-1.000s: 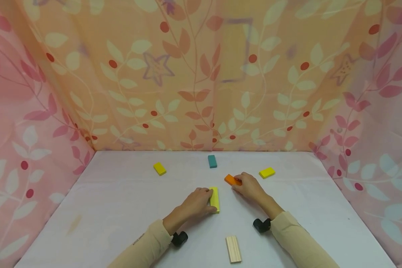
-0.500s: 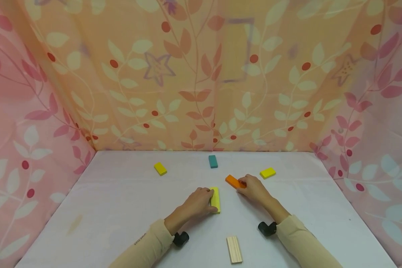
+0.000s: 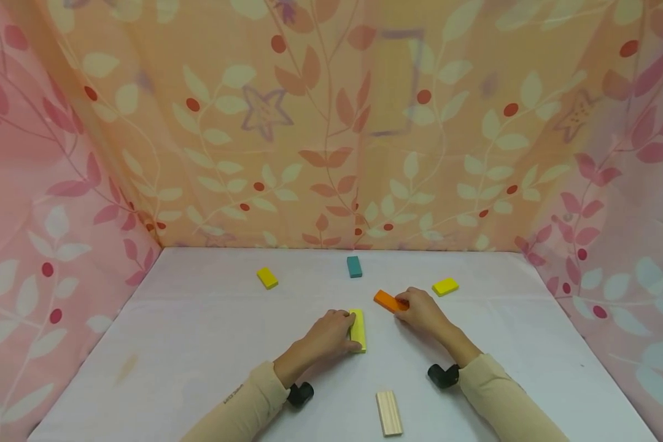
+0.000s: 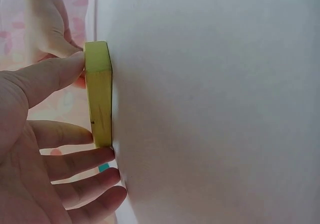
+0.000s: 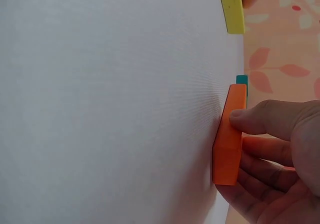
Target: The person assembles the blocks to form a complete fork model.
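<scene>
In the head view my left hand (image 3: 326, 337) holds a yellow-green wooden block (image 3: 358, 331) that lies lengthwise away from me. The left wrist view shows the thumb at one end of that block (image 4: 100, 99) and the index finger at the other, with the remaining fingers stretched out beside it. Farther right, my right hand (image 3: 424, 312) pinches an orange block (image 3: 387, 299) that lies slanted on the white cloth. Seen from the right wrist, the thumb presses the near side of the orange block (image 5: 231, 134) and the other fingers sit behind it.
A teal block (image 3: 354, 267) lies at the back, with a yellow block (image 3: 267, 278) to its left and another yellow block (image 3: 445, 286) to its right. A plain wooden block (image 3: 389, 414) lies in front, between my forearms. Patterned cloth (image 3: 254, 153) borders the white table.
My right hand has shifted slightly right along the orange block, so more of the block shows. The left hand has kept its place on the yellow-green block. The head view has drifted a little.
</scene>
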`<action>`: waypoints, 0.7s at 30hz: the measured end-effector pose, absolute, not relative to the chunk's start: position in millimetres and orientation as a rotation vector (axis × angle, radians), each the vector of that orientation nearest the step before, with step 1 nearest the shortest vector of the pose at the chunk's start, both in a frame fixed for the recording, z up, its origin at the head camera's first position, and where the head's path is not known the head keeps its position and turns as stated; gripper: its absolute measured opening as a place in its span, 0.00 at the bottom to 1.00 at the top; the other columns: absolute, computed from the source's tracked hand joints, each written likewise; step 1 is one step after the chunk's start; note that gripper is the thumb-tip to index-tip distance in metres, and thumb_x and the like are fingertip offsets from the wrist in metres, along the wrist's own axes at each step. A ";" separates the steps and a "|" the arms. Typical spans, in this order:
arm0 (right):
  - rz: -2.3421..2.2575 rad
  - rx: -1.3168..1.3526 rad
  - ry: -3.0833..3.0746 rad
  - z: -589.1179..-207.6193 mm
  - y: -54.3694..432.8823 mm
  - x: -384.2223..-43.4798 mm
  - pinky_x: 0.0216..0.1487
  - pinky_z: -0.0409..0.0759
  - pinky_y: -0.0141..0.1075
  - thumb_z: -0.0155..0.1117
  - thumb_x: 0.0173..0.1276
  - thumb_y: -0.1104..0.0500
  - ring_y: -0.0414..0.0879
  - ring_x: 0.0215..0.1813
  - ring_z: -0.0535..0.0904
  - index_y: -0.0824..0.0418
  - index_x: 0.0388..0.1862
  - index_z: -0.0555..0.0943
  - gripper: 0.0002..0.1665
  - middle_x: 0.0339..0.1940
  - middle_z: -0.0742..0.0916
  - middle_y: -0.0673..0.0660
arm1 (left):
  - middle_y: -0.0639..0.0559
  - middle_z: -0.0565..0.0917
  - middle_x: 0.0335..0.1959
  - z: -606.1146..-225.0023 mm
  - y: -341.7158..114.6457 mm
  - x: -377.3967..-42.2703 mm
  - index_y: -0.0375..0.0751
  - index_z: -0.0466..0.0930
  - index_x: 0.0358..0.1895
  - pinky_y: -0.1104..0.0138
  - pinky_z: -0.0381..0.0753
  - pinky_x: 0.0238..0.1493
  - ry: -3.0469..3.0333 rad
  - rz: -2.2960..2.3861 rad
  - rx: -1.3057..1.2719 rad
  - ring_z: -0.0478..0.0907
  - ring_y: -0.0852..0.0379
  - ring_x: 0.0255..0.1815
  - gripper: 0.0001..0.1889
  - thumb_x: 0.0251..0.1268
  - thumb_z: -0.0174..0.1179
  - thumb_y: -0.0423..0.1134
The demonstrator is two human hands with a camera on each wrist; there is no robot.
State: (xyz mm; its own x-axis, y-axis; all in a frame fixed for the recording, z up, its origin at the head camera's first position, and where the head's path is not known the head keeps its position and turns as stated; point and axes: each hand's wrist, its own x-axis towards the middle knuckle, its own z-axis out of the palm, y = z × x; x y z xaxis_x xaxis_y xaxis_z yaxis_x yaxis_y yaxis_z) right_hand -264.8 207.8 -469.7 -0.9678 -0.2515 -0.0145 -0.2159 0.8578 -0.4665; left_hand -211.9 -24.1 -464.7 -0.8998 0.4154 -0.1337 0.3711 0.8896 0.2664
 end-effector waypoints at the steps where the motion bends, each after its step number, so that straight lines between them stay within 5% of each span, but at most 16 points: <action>1: -0.731 -0.370 2.953 -469.6 207.8 -265.2 0.55 0.81 0.48 0.71 0.59 0.61 0.48 0.41 0.78 0.69 0.52 0.83 0.22 0.41 0.84 0.58 | 0.47 0.79 0.62 -464.3 -23.9 -211.7 0.41 0.74 0.65 0.58 0.77 0.62 2.870 0.351 0.602 0.74 0.50 0.61 0.36 0.56 0.68 0.57; 21: -0.794 -0.633 2.926 -460.2 193.0 -279.1 0.52 0.81 0.46 0.71 0.60 0.61 0.47 0.40 0.76 0.66 0.50 0.84 0.19 0.40 0.84 0.56 | 0.47 0.78 0.63 -463.0 -24.5 -212.9 0.42 0.73 0.66 0.58 0.76 0.63 2.843 0.337 0.578 0.74 0.51 0.60 0.37 0.56 0.67 0.58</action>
State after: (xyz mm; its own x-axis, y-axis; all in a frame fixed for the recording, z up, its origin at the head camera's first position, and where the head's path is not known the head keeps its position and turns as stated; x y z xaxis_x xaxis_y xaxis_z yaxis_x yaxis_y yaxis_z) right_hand -279.1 193.0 -460.2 -0.9155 -0.3974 0.0630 -0.3748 0.7852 -0.4929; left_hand -212.9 -24.5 -463.0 -0.8984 0.4058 -0.1682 0.3552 0.8964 0.2652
